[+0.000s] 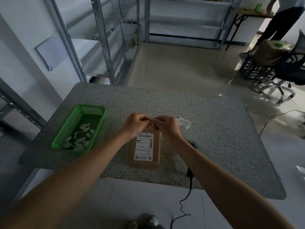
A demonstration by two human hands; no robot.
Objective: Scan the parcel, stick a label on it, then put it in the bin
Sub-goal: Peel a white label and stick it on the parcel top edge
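Toward the near edge of the speckled grey stone-look table [214, 129], roughly midway along it: one parcel [145, 149], a flat rectangular carton of plain brown cardboard, lying face up with its long side running away from the person. White printed shipping label [144, 147] on its top face, bearing a barcode, a line of digits too blurred to read, small text and a square code near the bottom.

Above the far end of the parcel: left hand [134, 125] and right hand [166, 127], fingertips pinched together against each other around something small and pale [151, 123]; what it is cannot be made out. Neither hand grips the parcel.

Just beyond the right hand: small white paper slips [184, 122], the top one printed with three dark characters, lying flat on the table.

Left edge of the table: green plastic basket [92, 109], rectangular, lattice-walled, holding many loose white scraps [79, 139] of paper.

Right of the parcel, partly hidden by the right forearm: dark handheld scanner [193, 143], its black cable [189, 184] dropping over the near edge to the pale tiled floor.

Beyond the table: grey metal shelving [186, 22], a black mesh crate [257, 71], a wheeled office chair [293, 68].
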